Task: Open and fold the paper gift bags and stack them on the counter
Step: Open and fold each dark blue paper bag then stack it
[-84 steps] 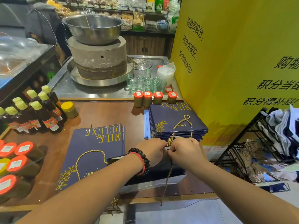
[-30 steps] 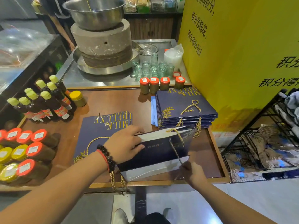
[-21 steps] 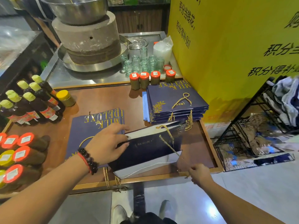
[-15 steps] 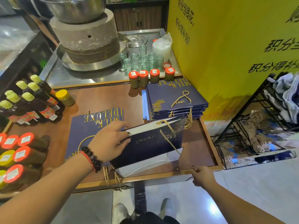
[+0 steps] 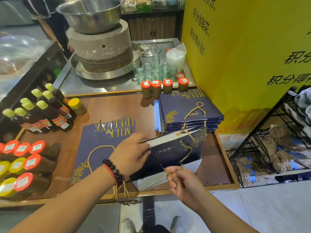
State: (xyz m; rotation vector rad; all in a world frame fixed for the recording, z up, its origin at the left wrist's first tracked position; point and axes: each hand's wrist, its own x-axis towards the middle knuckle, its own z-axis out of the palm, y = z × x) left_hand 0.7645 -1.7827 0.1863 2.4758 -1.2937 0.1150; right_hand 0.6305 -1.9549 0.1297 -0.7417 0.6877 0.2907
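Note:
A navy paper gift bag (image 5: 170,155) lies half opened on the wooden counter (image 5: 117,108), its white inside showing at the mouth. My left hand (image 5: 129,153) grips its left upper edge, thumb over the rim. My right hand (image 5: 181,180) pinches the bag's gold cord handle (image 5: 185,155) near the front edge. To the left, under my left wrist, lies a flat navy bag (image 5: 101,143) printed MILK DELUXE. A stack of flat navy bags (image 5: 188,111) sits at the back right.
Dark bottles with green caps (image 5: 42,111) stand at the left, red-capped jars (image 5: 25,158) lie below them. Four orange-lidded jars (image 5: 156,88) line the back edge. A stone mill with a steel bowl (image 5: 99,39) and glasses (image 5: 153,71) stand behind. A yellow board (image 5: 244,47) and a black wire rack (image 5: 272,140) are at the right.
My right hand, which had pulled the cord out past the counter's front edge, has come back up toward the bag, slackening the cord. My left hand keeps its hold on the bag's edge.

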